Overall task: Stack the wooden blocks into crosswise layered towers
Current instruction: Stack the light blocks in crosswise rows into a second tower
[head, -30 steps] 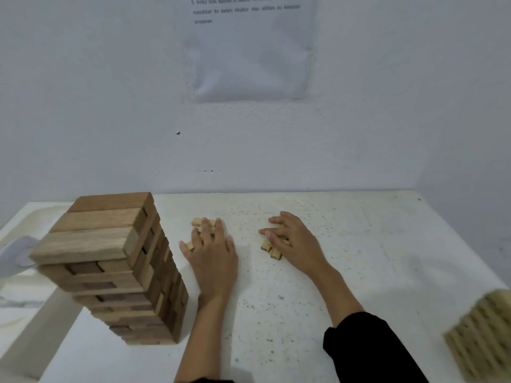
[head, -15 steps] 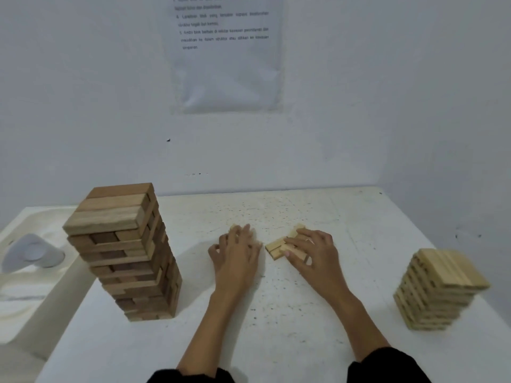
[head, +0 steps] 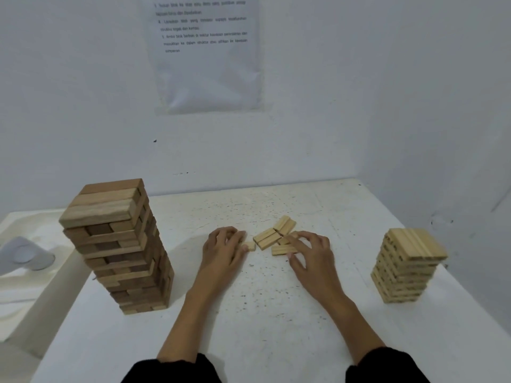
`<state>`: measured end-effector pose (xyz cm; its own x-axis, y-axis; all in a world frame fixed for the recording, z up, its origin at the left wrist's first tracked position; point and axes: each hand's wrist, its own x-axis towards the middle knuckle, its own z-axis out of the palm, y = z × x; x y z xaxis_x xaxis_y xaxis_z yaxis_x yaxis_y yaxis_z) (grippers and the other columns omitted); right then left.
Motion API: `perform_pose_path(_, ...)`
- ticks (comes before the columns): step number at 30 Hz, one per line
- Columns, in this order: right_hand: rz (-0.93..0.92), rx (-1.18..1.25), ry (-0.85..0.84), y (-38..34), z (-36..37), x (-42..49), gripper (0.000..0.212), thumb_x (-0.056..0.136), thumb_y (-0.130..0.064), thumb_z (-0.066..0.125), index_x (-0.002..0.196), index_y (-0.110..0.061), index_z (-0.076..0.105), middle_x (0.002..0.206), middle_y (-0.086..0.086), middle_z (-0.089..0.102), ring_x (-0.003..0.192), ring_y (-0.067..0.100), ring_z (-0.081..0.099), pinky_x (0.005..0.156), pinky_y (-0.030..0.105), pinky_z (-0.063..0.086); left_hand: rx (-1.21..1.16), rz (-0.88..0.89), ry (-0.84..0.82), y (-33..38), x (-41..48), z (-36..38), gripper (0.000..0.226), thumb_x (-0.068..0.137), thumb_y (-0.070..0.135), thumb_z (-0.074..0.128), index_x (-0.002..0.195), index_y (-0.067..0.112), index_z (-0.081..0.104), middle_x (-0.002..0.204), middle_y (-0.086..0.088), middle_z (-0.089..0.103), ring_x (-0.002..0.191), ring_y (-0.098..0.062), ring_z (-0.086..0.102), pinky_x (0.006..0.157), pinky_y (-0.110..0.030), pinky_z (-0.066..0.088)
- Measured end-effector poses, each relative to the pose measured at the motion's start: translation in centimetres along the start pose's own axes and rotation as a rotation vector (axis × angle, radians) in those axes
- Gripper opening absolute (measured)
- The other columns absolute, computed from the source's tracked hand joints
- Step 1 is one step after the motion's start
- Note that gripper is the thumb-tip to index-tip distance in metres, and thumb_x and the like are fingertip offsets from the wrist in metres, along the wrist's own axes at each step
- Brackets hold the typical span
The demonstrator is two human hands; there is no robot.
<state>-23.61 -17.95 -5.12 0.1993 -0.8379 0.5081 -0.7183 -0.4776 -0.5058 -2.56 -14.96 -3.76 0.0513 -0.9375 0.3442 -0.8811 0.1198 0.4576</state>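
Note:
Several small pale wooden blocks (head: 270, 236) lie loose in the middle of the white table (head: 276, 313). My left hand (head: 222, 251) rests left of them, fingers curled over one small block (head: 250, 246) whose end sticks out by the thumb. My right hand (head: 311, 251) is on their right side, its index finger and thumb pinching the nearest flat block (head: 280, 249). At the left stands a tall crosswise tower of large brown blocks (head: 116, 244). A shorter tower of small pale blocks (head: 407, 265) is near the table's right edge.
A white tray (head: 25, 288) holding a pale round object (head: 26, 255) adjoins the table's left side. White walls close the back and right, with a printed sheet (head: 207, 53) taped on the back wall. Bare tabletop lies between my forearms.
My view has swung right and pulled back, bringing the pale tower fully into sight. My hands moved closer together around the loose blocks, and more of those blocks now show.

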Motion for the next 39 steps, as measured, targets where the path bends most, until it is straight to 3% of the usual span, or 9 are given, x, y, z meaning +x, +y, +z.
perform_pose_path(8,-0.044,0.057,0.019,-0.5,-0.5,-0.7,0.035,0.079,-0.019,0.064,0.114,-0.02,0.067,0.112,0.003,0.059,0.104,0.016,0.038,0.083,0.035,0.041,0.08,0.013,0.039,2.6,-4.5,-0.1,0.062,0.088,0.05,0.015,0.124,0.02,0.055,0.128,0.001,0.045,0.119,-0.013,0.023,0.091,-0.023,0.02)
perform_pose_path(16,-0.045,0.164,0.017,-1.9,-2.0,-3.2,0.025,0.079,-0.023,0.057,0.099,-0.025,0.072,0.097,-0.005,0.058,0.095,0.013,0.04,0.076,0.033,0.042,-0.013,0.002,-0.049,6.7,-8.6,-0.3,0.06,0.087,0.055,0.016,0.129,0.026,0.047,0.135,0.006,0.035,0.125,-0.008,0.016,0.101,-0.028,0.022)
perform_pose_path(20,-0.038,0.24,-0.172,-1.9,-3.5,-4.4,0.018,0.08,-0.035,0.07,0.097,-0.032,0.072,0.094,-0.012,0.058,0.095,0.012,0.045,0.08,0.031,0.04,-0.314,-0.108,-0.204,6.1,-8.6,-2.3,0.061,0.089,0.058,0.041,0.143,0.031,0.03,0.147,0.004,0.018,0.131,-0.007,0.012,0.111,-0.034,0.018)
perform_pose_path(23,-0.06,0.208,-0.307,-2.1,-4.4,-5.2,0.023,0.076,-0.034,0.075,0.099,-0.034,0.071,0.094,-0.012,0.059,0.095,0.009,0.047,0.081,0.029,0.031,-0.315,-0.091,-0.396,3.9,-8.4,-4.5,0.081,0.082,0.044,0.066,0.147,0.026,0.021,0.15,0.007,0.015,0.135,-0.011,0.011,0.109,-0.029,0.015)
perform_pose_path(26,-0.03,0.244,-0.313,-2.3,-4.4,-5.0,0.023,0.078,-0.028,0.075,0.1,-0.032,0.071,0.089,-0.014,0.06,0.09,0.01,0.05,0.082,0.033,0.038,-0.297,-0.061,-0.486,1.7,-8.1,-5.5,0.092,0.078,0.04,0.074,0.149,0.03,0.017,0.149,0.015,0.023,0.135,-0.011,0.017,0.107,-0.021,0.022)
perform_pose_path(28,-0.016,0.273,-0.315,-2.6,-4.2,-4.6,0.022,0.077,-0.025,0.075,0.099,-0.031,0.072,0.083,-0.016,0.062,0.086,0.011,0.052,0.081,0.037,0.044,-0.337,-0.051,-0.458,0.9,-7.6,-5.4,0.087,0.079,0.032,0.074,0.146,0.036,0.019,0.141,0.021,0.033,0.127,-0.009,0.03,0.094,-0.008,0.03)
perform_pose_path(32,-0.022,0.296,-0.331,-3.6,-3.5,-4.1,0.021,0.076,-0.026,0.076,0.097,-0.029,0.072,0.078,-0.019,0.062,0.083,0.006,0.05,0.078,0.03,0.043,-0.375,-0.024,-0.363,1.1,-6.5,-4.9,0.076,0.075,0.028,0.078,0.135,0.041,0.034,0.124,0.021,0.052,0.109,-0.007,0.046,0.08,-0.011,0.036)
perform_pose_path(35,0.001,0.324,-0.318,-3.5,-3.6,-4.0,0.031,0.07,-0.039,0.078,0.099,-0.033,0.068,0.092,-0.013,0.063,0.091,0.005,0.048,0.081,0.028,0.042,-0.391,-0.037,-0.317,0.9,-6.4,-4.6,0.07,0.071,0.03,0.081,0.13,0.04,0.044,0.116,0.018,0.056,0.107,-0.006,0.048,0.08,-0.012,0.036)
perform_pose_path(39,-0.008,0.195,-0.486,-3.4,-4.0,-3.8,0.076,0.06,-0.056,0.078,0.128,-0.038,0.05,0.115,-0.011,0.047,0.109,0.006,0.034,0.096,0.027,0.026,-0.341,0.007,-0.298,0.9,-6.6,-4.1,0.063,0.072,0.038,0.079,0.128,0.035,0.051,0.112,0.016,0.054,0.106,0.0,0.043,0.081,-0.013,0.033)
